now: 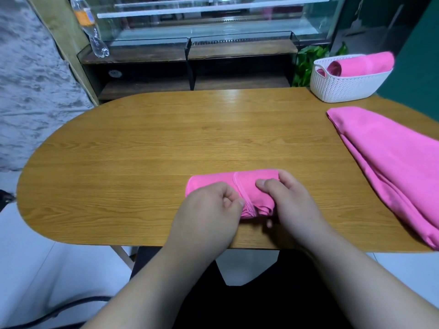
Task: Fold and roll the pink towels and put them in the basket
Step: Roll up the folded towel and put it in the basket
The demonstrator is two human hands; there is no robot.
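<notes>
A tight pink roll (213, 184) lies crosswise, near centre, hem on top. A loosely folded pink towel (389, 157) lies flat at right. Behind it, the white basket (344, 89) holds rolled towels (363, 65).

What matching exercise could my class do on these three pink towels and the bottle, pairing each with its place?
Column one: 1 nearest towel; 2 farthest towel; 3 largest towel; 4 bottle.
Column two: a spread at the table's right end; b leaning at far left; c held by left hand and right hand; d in the white basket.
Pairs: 1-c, 2-d, 3-a, 4-b.
</notes>
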